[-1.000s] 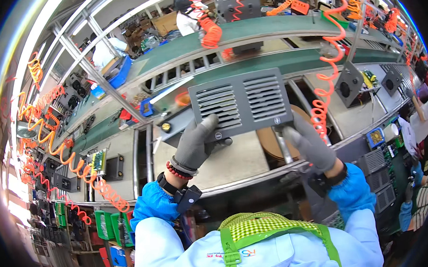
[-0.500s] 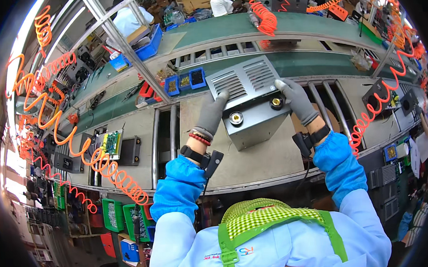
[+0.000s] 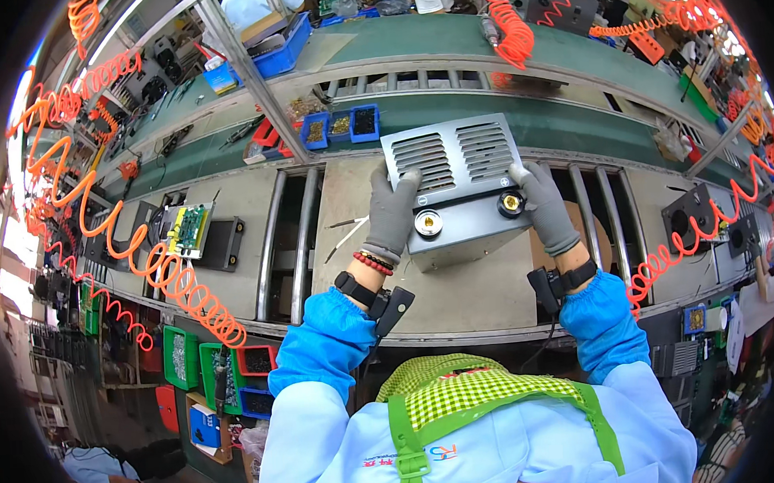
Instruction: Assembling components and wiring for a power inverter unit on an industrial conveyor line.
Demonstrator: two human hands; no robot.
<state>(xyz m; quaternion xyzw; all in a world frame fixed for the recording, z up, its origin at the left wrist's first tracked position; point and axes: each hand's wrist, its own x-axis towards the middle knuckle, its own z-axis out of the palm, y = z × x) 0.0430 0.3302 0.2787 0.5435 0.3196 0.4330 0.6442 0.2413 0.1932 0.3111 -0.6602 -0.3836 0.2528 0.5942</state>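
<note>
A grey metal casing (image 3: 468,227) is in front of me, above the workbench board or resting on it; I cannot tell which. Its louvred cover (image 3: 452,152) has two banks of slots and faces up toward me. Two round brass-centred fittings, one with a white ring (image 3: 428,223) and one with a black ring (image 3: 511,204), sit on the side below the cover. Wearing a grey glove, my left hand (image 3: 393,214) clasps the cover's left edge, thumb on top. On the opposite edge my gloved right hand (image 3: 544,207) grips likewise. Fingers underneath are hidden.
Metal rollers (image 3: 307,245) flank the board (image 3: 364,299). Beyond it, blue bins (image 3: 340,126) hold small parts. A green circuit board (image 3: 191,228) lies to the left near an orange coiled hose (image 3: 182,289). Green bins (image 3: 180,358) hang below the bench's near edge.
The casing has tipped so its louvred cover faces me more and less of its lower side shows. Both hands keep their hold. Thin black and white leads now show left of it.
</note>
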